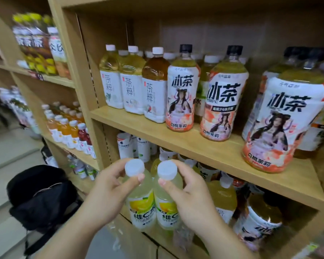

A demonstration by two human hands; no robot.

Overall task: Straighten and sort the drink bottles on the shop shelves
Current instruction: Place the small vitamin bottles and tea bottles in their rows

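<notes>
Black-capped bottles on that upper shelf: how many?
4 visible: one mid-shelf, one right of it, two at far right, front and behind. More may be hidden.

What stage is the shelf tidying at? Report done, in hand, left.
Done: the upper shelf front row stands upright, labels forward, white-label tea bottles left, peach tea bottles right.
In hand: the left hand and right hand each grip one lemon drink bottle by the neck.
Left: the lower shelf bottles look crowded and mixed.
</notes>
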